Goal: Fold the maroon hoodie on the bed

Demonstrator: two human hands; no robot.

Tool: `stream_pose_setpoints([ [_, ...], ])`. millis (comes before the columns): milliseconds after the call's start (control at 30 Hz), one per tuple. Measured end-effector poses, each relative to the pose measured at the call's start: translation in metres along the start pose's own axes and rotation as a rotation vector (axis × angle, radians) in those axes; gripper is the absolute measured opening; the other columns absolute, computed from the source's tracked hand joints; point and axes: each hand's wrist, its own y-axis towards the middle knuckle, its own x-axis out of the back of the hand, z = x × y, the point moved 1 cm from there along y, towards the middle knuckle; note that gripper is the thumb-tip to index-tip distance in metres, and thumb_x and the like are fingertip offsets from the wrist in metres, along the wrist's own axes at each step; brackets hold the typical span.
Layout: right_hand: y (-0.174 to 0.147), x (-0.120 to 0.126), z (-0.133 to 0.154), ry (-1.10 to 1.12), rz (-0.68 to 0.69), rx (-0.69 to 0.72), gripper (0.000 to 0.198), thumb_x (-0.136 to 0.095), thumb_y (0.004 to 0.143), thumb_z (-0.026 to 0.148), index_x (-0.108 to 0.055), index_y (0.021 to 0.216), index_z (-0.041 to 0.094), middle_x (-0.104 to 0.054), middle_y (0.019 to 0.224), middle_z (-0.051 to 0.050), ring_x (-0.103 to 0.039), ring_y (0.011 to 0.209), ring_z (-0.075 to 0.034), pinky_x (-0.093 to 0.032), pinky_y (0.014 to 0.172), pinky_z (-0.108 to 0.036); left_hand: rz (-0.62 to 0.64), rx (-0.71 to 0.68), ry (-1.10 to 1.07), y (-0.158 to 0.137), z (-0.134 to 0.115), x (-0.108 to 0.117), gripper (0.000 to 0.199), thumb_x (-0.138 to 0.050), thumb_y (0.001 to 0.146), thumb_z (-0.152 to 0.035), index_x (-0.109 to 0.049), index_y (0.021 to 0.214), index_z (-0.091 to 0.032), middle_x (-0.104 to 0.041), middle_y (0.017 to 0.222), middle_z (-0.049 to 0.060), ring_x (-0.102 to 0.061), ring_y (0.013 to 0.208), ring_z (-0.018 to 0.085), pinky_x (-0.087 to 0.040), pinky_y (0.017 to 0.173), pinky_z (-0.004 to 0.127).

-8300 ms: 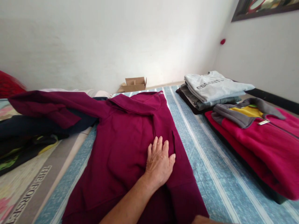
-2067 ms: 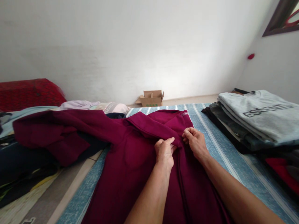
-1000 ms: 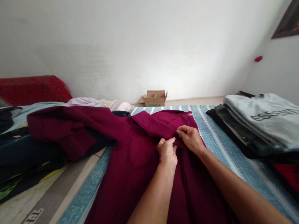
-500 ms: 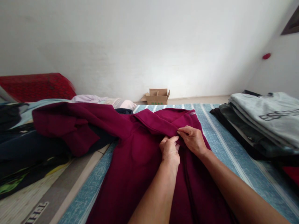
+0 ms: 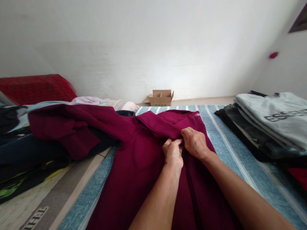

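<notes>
A dark magenta jacket [image 5: 141,172] lies spread out in front of me, its front edges running down the right half. One sleeve stretches left over a dark pile of clothes. Near the upper right, both hands are at the jacket's collar area. My left hand [image 5: 173,151] has its fingers closed on the cloth, the fingertips partly tucked under a fold. Right beside it, my right hand [image 5: 195,142] pinches the folded edge. Whatever small part sits between the fingertips is hidden.
On the right stands a stack of folded clothes [image 5: 271,127] topped by a grey printed garment. Dark clothes [image 5: 31,156] lie heaped at left. A blue striped sheet [image 5: 225,140] covers the bed. An open cardboard box [image 5: 160,99] is by the wall, and a red patterned object [image 5: 35,88] at far left.
My right hand has turned slightly and its fingers have curled further round the cloth edge. My left hand stays almost in place. The whole view has shifted a little.
</notes>
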Motion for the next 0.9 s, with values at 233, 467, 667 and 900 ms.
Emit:
stream_pose_setpoints([
  [233,0.000,-0.003,-0.018,0.889,-0.094,-0.489,0.023,-0.052,0.080,0.040,-0.051,0.071,0.019,-0.054,0.058,0.002,-0.047,0.047,-0.011,-0.035,0.045,-0.022,0.034,-0.004,0.004,-0.002,-0.001,-0.002,0.021,-0.062,0.050,-0.004,-0.059,0.069,-0.014,-0.063,0.058,0.000,-0.059,0.056,0.013,-0.047,0.061,0.027],
  [467,-0.002,-0.003,-0.008,0.681,-0.047,-0.251,0.021,-0.054,0.081,0.038,-0.061,0.075,0.019,-0.056,0.063,0.001,-0.049,0.055,-0.012,-0.039,0.052,-0.023,-0.002,0.004,0.040,-0.002,0.000,-0.001,0.020,-0.061,0.049,-0.008,-0.058,0.067,-0.015,-0.064,0.061,-0.001,-0.056,0.054,0.010,-0.041,0.055,0.022],
  [667,-0.001,-0.003,-0.003,0.262,-0.040,-0.036,0.019,-0.049,0.086,0.028,-0.066,0.078,0.022,-0.064,0.074,-0.002,-0.057,0.067,-0.015,-0.042,0.063,-0.024,0.031,-0.038,0.041,0.000,0.002,0.000,0.018,-0.062,0.048,-0.010,-0.056,0.064,-0.015,-0.061,0.057,-0.002,-0.054,0.053,0.010,-0.040,0.056,0.023],
  [900,0.000,0.001,-0.006,0.123,0.063,0.085,0.022,-0.046,0.089,0.025,-0.066,0.078,0.021,-0.061,0.070,-0.002,-0.056,0.064,-0.013,-0.038,0.058,-0.022,0.012,-0.036,0.053,0.001,0.003,0.000,0.017,-0.061,0.048,-0.010,-0.054,0.062,-0.015,-0.056,0.053,-0.004,-0.050,0.049,0.008,-0.037,0.052,0.020],
])
